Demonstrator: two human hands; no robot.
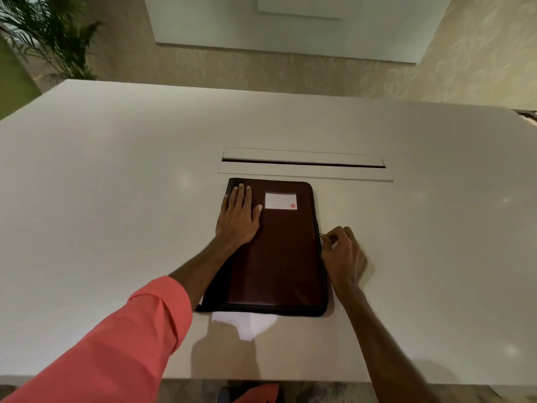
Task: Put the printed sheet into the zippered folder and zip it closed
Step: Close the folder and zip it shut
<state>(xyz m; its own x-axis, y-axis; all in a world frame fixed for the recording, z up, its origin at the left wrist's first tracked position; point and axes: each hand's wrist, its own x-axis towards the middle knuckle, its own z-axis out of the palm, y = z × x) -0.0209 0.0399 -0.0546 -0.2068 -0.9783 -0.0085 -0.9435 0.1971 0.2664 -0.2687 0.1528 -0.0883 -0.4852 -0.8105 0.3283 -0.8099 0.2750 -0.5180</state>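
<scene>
A dark brown zippered folder [284, 251] lies closed flat on the white table [116, 199], with a white label card [280, 201] near its far end. My left hand [236, 218] presses flat on the folder's far left corner, fingers straight. My right hand [343, 254] is at the folder's right edge, about halfway along, fingers pinching the small metal zipper pull [320, 235]. The printed sheet is not visible; the folder's cover hides whatever is inside.
A long cable slot with a raised flap [302, 161] is set into the table just beyond the folder. A potted palm [49, 39] stands past the table's far left corner. The table's near edge runs just below my forearms.
</scene>
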